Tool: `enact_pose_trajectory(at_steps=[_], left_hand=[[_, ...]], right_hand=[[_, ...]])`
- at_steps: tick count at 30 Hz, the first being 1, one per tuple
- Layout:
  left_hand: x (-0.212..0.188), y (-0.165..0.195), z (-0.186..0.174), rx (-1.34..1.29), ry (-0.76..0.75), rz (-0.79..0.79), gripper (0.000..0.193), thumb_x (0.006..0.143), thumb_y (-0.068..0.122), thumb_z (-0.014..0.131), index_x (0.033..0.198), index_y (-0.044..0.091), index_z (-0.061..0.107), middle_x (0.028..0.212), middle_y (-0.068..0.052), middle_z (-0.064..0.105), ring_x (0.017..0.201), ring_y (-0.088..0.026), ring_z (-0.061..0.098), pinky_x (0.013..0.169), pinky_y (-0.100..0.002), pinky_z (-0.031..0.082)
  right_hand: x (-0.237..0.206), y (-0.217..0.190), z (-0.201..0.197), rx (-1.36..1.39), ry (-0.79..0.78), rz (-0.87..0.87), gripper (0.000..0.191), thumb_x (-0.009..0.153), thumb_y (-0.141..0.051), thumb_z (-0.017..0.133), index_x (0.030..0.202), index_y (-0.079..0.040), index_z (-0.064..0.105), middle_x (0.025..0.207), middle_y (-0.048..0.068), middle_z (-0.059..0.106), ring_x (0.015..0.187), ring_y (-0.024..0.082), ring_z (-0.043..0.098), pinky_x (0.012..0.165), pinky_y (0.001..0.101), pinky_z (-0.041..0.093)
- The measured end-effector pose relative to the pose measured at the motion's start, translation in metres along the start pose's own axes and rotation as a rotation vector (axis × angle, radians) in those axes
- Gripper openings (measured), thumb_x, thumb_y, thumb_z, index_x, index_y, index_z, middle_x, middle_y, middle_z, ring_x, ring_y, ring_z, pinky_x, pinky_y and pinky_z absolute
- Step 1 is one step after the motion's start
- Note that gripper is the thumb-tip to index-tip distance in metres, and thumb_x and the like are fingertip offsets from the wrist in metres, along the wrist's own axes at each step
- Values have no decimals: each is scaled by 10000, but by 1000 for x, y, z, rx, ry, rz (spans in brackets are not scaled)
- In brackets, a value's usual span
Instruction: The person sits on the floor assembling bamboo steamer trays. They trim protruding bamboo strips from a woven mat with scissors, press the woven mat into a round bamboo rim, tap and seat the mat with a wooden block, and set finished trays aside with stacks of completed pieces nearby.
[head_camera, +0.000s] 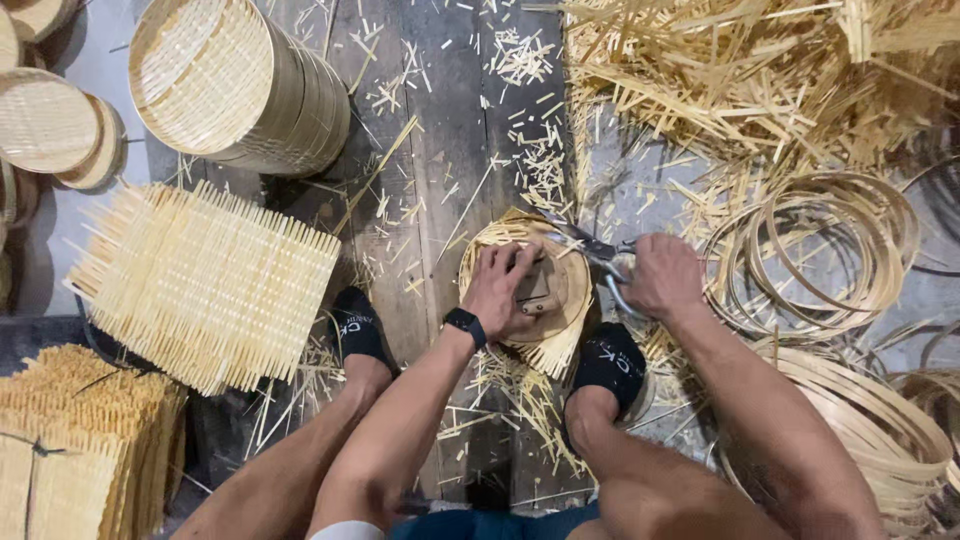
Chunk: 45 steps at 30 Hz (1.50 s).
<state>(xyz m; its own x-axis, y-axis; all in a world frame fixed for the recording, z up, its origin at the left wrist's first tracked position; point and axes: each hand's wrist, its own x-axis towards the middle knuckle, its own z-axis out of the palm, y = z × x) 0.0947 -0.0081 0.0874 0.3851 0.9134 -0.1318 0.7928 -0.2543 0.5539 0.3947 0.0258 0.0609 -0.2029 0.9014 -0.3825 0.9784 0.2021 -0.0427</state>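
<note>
Pressing a woven mat (520, 290) down with the left hand (503, 290), right hand (662, 277) closed on scissors (590, 245); blades could nick nearby fingers.

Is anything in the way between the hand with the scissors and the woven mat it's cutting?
Nothing visible. The right hand holds the scissors with blades already at the round woven mat's edge. The left hand presses a small block onto it.
</note>
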Motion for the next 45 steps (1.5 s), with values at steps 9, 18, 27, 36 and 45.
enact_pose_trajectory(at_steps=[9,18,27,36,45], left_hand=[[-4,40,36,8,200,-342,1265,685,460,866,1591,-28,129,1404,-327,420,1283,-507,398,1051,-637,337],[-4,19,18,48,-24,-151,1289,602,385,895,1606,102,138,1382,-232,475,1255,-455,448,1017,-608,344],[0,13,-1,50,-177,-22,1329,525,189,909,1621,193,157,1403,-149,501,1294,-383,477,1012,-575,356],[6,18,1,-4,-124,-54,1232,586,415,884,1558,101,196,1424,-194,513,1364,-413,397,1071,-708,205],[7,37,24,0,-64,-151,1005,660,451,774,1534,115,408,1391,-139,606,1353,-365,461,1101,-736,218]], right_hand=[[14,8,15,-58,202,-78,627,772,-602,660,970,-7,670,878,178,661,840,316,662,775,440,575],[18,14,7,-58,-209,45,571,948,-577,564,1151,-46,622,964,178,636,853,260,629,736,398,571],[21,12,9,-35,45,-46,392,880,-403,631,1082,-69,657,998,141,639,914,277,610,776,441,535],[23,12,12,-28,132,-105,384,887,-377,589,1092,-55,638,1051,167,651,992,295,626,799,439,539],[27,4,-16,-26,-98,-15,350,954,-360,565,1072,-43,657,974,168,657,883,267,644,779,431,561]])
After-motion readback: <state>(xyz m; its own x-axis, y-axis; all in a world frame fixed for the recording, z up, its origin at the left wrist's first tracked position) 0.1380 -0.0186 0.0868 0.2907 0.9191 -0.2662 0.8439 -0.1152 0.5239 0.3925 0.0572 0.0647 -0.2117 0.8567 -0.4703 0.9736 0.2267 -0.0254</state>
